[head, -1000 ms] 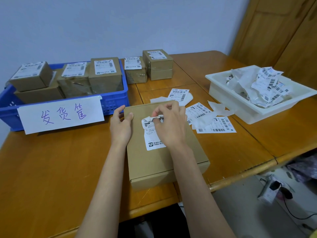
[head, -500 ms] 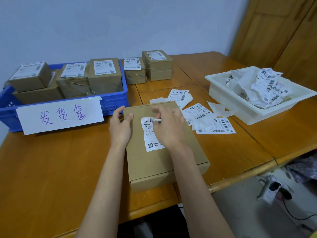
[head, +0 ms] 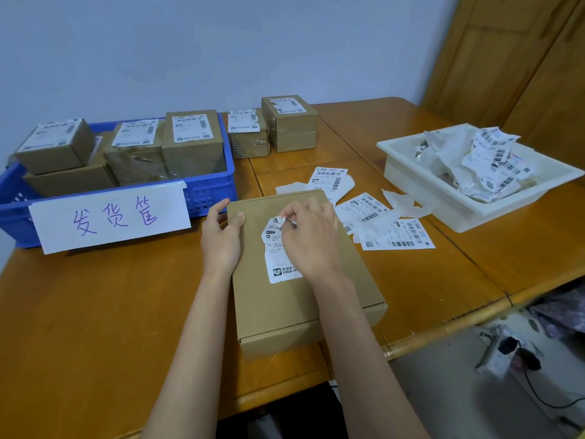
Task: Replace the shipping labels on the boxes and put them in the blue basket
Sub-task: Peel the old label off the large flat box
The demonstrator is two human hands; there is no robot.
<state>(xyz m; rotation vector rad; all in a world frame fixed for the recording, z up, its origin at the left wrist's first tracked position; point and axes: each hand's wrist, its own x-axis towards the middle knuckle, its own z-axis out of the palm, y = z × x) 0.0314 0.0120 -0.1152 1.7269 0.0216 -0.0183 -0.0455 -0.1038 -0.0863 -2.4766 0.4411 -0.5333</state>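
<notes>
Pinching the thin, easy-to-tear old label (head: 278, 248) by its curled top with right hand (head: 311, 240); left hand (head: 221, 242) pressing box (head: 297, 299) beside it.

Two bare forearms come in from the lower part of the frame. The left hand (head: 221, 242) and right hand (head: 311, 240) wear no gloves, rings, watch or sleeves.

You can read 发货筐 handwritten in purple on the paper sign (head: 109, 217) fronting the blue basket (head: 211, 191). Box labels: barcodes only, print too small.
</notes>
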